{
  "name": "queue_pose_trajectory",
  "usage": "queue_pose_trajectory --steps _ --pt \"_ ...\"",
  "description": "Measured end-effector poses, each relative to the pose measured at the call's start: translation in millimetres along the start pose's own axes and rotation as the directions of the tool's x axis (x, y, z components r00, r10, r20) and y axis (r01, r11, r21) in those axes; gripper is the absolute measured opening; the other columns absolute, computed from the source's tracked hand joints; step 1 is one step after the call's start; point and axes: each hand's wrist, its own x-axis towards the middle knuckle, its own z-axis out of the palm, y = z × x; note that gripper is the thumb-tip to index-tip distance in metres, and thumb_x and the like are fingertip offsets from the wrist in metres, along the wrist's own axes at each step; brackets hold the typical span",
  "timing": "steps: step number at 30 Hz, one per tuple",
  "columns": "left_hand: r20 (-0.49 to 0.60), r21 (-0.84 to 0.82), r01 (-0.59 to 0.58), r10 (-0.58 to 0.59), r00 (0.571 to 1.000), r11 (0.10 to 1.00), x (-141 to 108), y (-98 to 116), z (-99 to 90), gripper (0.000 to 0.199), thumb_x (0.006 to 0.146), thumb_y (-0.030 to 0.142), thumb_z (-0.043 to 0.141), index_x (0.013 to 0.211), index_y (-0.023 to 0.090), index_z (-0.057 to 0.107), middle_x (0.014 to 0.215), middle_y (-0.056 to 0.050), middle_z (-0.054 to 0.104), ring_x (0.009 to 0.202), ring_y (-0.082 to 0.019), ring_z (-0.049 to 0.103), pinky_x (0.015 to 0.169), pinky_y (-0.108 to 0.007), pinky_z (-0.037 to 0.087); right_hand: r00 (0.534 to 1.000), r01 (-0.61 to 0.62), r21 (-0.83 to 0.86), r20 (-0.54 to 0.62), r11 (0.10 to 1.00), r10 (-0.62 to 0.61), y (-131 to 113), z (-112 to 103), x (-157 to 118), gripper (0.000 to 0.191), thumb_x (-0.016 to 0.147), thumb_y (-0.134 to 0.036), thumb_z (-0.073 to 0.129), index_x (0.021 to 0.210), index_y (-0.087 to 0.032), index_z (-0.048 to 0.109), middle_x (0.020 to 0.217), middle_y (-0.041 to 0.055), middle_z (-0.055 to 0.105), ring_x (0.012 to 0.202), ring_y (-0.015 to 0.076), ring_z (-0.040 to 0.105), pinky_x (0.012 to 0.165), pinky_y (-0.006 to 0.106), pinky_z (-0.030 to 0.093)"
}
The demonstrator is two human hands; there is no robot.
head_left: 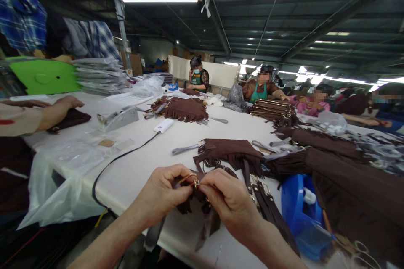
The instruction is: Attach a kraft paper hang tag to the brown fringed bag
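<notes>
My left hand [170, 189] pinches a gold-coloured metal clasp [191, 176] between thumb and fingers at the table's front edge. Close against it, my right hand [229, 195] is closed on the brown fringed piece [206, 210] beside the same clasp. Dark brown material hangs below both hands; my fingers hide how the metal joins it. Just beyond lies a brown fringed bag [232, 149] with a grey strap loop [184, 149]. To the right of my right hand are dark straps [263, 195] with gold rings and studs.
A blue tape dispenser [298, 206] stands at the right, before a heap of brown fringed pieces [356, 185]. A black cable runs to a white device [164, 125]. A co-worker's hand [67, 103] rests at the left; other people sit across the table.
</notes>
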Motion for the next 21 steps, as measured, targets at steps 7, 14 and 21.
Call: queue_pose_trajectory --steps 7,14,21 --pt "0.001 0.034 -0.018 0.018 1.000 0.999 4 -1 2.0 0.013 0.058 0.024 0.058 0.068 0.016 0.058 0.059 0.003 0.057 0.052 -0.010 0.048 0.048 -0.019 0.038 0.972 -0.230 0.225 0.103 0.947 0.211 1 -7 4 0.013 0.082 -0.018 0.055 0.070 -0.018 0.060 0.069 -0.0021 0.053 0.065 0.0097 0.049 0.059 0.021 0.038" --pt "0.020 -0.024 0.019 -0.019 1.000 1.000 4 -5 5.2 0.015 0.061 0.024 0.059 0.072 0.018 0.052 0.059 0.004 0.054 0.049 -0.010 0.049 0.046 -0.019 0.039 0.933 -0.353 0.357 0.207 0.865 0.295 4 -13 6 0.017 0.080 -0.026 0.056 0.067 -0.016 0.059 0.068 -0.0018 0.051 0.064 0.0096 0.045 0.058 0.022 0.034" --pt "0.006 0.038 -0.068 0.068 0.998 0.997 6 -8 5.1 0.012 0.060 0.022 0.058 0.070 0.016 0.053 0.060 0.003 0.052 0.054 -0.009 0.044 0.049 -0.018 0.035 0.853 -0.521 0.520 0.338 0.676 0.397 10 -14 6 0.024 0.077 -0.038 0.059 0.069 -0.015 0.056 0.054 -0.0067 0.037 0.048 0.0049 0.028 0.043 0.019 0.019"
